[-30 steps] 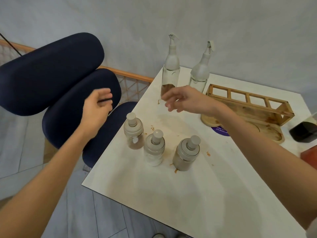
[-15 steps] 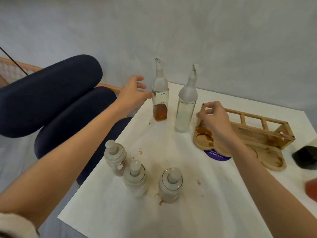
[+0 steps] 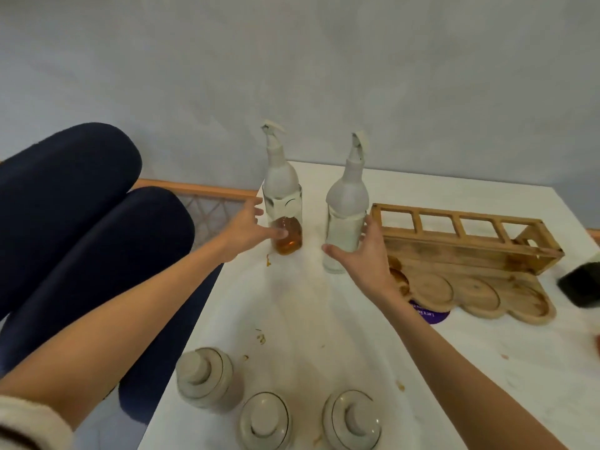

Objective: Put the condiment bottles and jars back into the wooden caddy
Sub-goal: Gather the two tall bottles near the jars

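Starting at the left, two navy chair cushions are seen beside the white table. The left hand is stretched over the table's left edge to the amber-liquid bottle, which is stood upright near the far left corner. The thumb is laid on the glass in front of the amber liquid, while the fingers are held fairly straight and spread at the bottle's left side, not wrapped round it.

To the right, the clear bottle is stood upright just beside the left end of the wooden caddy. The right hand is spread open at that bottle's lower half, with the thumb stuck out before the base and the fingers passed along its right side; whether the glass is touched cannot be told.

The caddy is laid on the table with its railed back toward the wall, and its round recesses are stained at the left end. A purple sticker is partly covered by its front edge. A black object is cut off at the right border.

Along the near edge, the left jar, middle jar and right jar are stood lidded in a row, outside the caddy and well apart from both hands.
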A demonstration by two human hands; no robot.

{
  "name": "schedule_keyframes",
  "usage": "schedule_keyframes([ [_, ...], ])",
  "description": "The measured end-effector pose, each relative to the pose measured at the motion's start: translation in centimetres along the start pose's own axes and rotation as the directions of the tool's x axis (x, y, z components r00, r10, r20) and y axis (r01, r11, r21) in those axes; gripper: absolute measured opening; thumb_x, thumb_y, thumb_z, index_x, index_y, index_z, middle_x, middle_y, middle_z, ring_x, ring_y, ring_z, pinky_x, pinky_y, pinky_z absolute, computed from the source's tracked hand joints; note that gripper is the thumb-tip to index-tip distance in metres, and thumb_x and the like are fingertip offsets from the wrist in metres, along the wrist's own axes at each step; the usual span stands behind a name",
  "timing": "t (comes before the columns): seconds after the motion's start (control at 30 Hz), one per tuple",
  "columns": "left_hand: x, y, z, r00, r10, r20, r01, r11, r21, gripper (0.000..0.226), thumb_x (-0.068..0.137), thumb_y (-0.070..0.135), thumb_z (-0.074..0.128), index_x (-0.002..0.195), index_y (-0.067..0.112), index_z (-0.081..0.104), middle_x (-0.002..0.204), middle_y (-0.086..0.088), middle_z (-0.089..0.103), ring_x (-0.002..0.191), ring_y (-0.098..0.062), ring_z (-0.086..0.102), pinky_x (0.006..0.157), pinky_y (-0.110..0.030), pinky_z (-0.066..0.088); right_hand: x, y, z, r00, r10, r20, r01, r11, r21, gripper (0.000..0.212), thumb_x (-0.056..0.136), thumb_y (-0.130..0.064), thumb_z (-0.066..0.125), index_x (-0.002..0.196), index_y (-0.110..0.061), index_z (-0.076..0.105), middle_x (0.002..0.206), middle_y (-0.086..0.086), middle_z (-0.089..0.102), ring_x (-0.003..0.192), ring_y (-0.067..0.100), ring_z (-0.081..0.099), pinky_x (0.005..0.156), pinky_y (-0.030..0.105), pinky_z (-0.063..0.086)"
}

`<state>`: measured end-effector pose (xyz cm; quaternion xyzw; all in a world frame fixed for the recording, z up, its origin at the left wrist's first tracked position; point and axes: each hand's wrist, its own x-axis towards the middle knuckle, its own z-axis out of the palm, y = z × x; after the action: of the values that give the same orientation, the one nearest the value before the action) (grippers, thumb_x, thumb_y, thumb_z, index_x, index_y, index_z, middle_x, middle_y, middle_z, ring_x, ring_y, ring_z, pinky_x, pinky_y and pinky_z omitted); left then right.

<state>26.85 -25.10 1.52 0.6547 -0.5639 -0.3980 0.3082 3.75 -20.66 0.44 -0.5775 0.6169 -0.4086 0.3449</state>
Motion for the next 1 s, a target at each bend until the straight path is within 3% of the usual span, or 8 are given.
schedule_keyframes([
  [0.2, 2.6, -1.3, 1.5, 0.993, 0.102, -0.062, -0.113, 0.973, -0.204, 0.083, 0.063, 0.020, 0.091, 0.132, 0.018, 0.043, 0.124, 0.004, 0.052, 0.117, -0.016, 0.051, 0.076, -0.014, 0.043, 0.8, 0.4, 2.3, 0.989, -0.027, -0.143, 0.025, 1.000, -0.015, 0.095, 0.068, -0.035, 0.086, 0.142, -0.019, 0.028, 0.140, 0.004, 0.044, 0.127, 0.021, 0.043, 0.099, 0.028, 0.035],
  [0.3, 2.8, -1.5, 2.3, 0.985, 0.137, -0.102, -0.155, 0.970, -0.187, 0.067, 0.063, 0.024, 0.091, 0.113, 0.024, 0.048, 0.106, 0.012, 0.055, 0.108, -0.013, 0.056, 0.072, -0.016, 0.044, 1.2, 0.8, 2.3, 0.987, -0.008, -0.162, 0.001, 0.999, -0.044, 0.092, 0.069, -0.036, 0.085, 0.141, -0.019, 0.031, 0.138, 0.004, 0.048, 0.126, 0.023, 0.045, 0.103, 0.037, 0.038],
  [0.43, 2.5, -1.4, 2.3, 0.977, 0.160, -0.142, -0.181, 0.972, -0.151, 0.058, 0.062, 0.027, 0.091, 0.104, 0.026, 0.051, 0.097, 0.012, 0.057, 0.097, -0.010, 0.059, 0.071, -0.021, 0.046, 1.3, 0.8, 2.3, 0.988, 0.007, -0.157, -0.021, 0.996, -0.087, 0.093, 0.066, -0.035, 0.086, 0.140, -0.016, 0.034, 0.136, 0.003, 0.052, 0.123, 0.023, 0.049, 0.098, 0.032, 0.040],
  [0.63, -1.0, -2.5, 0.1, 0.972, 0.232, -0.028, -0.234, 0.965, -0.122, 0.061, 0.056, 0.032, 0.092, 0.106, 0.033, 0.057, 0.097, 0.014, 0.063, 0.089, 0.001, 0.062, 0.069, -0.017, 0.048, -0.9, 0.8, 1.6, 1.000, 0.018, -0.013, -0.019, 0.993, -0.112, 0.090, 0.062, -0.040, 0.088, 0.135, -0.021, 0.040, 0.125, -0.006, 0.056, 0.112, 0.014, 0.052, 0.090, 0.024, 0.045],
  [0.77, -4.8, -3.9, -1.6, 0.971, 0.232, 0.051, -0.226, 0.969, -0.102, 0.064, 0.052, 0.041, 0.091, 0.106, 0.041, 0.058, 0.100, 0.022, 0.067, 0.095, 0.001, 0.063, 0.075, -0.019, 0.052, -3.6, 0.4, 1.1, 0.994, 0.000, 0.112, 0.014, 0.992, -0.123, 0.077, 0.054, -0.052, 0.085, 0.117, -0.040, 0.042, 0.097, -0.034, 0.054, 0.093, -0.011, 0.054, 0.058, 0.000, 0.041],
  [0.83, -6.5, -4.5, -2.2, 0.971, 0.221, 0.085, -0.212, 0.971, -0.110, 0.062, 0.052, 0.039, 0.092, 0.104, 0.042, 0.060, 0.100, 0.024, 0.068, 0.096, 0.001, 0.064, 0.076, -0.019, 0.051, -4.9, 0.0, 1.1, 0.986, -0.027, 0.162, 0.049, 0.990, -0.134, 0.068, 0.051, -0.058, 0.083, 0.103, -0.052, 0.040, 0.093, -0.045, 0.054, 0.092, -0.027, 0.047, 0.059, -0.005, 0.038],
  [0.9, -8.0, -5.2, -2.7, 0.969, 0.222, 0.112, -0.211, 0.972, -0.106, 0.060, 0.053, 0.031, 0.093, 0.103, 0.042, 0.061, 0.101, 0.022, 0.069, 0.096, 0.001, 0.065, 0.076, -0.017, 0.050, -5.9, -0.4, 1.1, 0.973, -0.040, 0.229, 0.079, 0.983, -0.166, 0.068, 0.051, -0.062, 0.081, 0.102, -0.058, 0.037, 0.097, -0.055, 0.046, 0.096, -0.022, 0.049, 0.061, 0.002, 0.045],
  [1.0, -9.6, -5.7, -3.4, 0.961, 0.231, 0.154, -0.217, 0.971, -0.104, 0.060, 0.057, 0.021, 0.093, 0.104, 0.039, 0.061, 0.101, 0.021, 0.070, 0.095, 0.001, 0.065, 0.074, -0.013, 0.050, -6.9, -0.5, 1.4, 0.951, -0.041, 0.307, 0.095, 0.982, -0.162, 0.075, 0.050, -0.062, 0.082, 0.109, -0.062, 0.035, 0.101, -0.047, 0.051, 0.099, -0.006, 0.056, 0.072, 0.011, 0.047],
])
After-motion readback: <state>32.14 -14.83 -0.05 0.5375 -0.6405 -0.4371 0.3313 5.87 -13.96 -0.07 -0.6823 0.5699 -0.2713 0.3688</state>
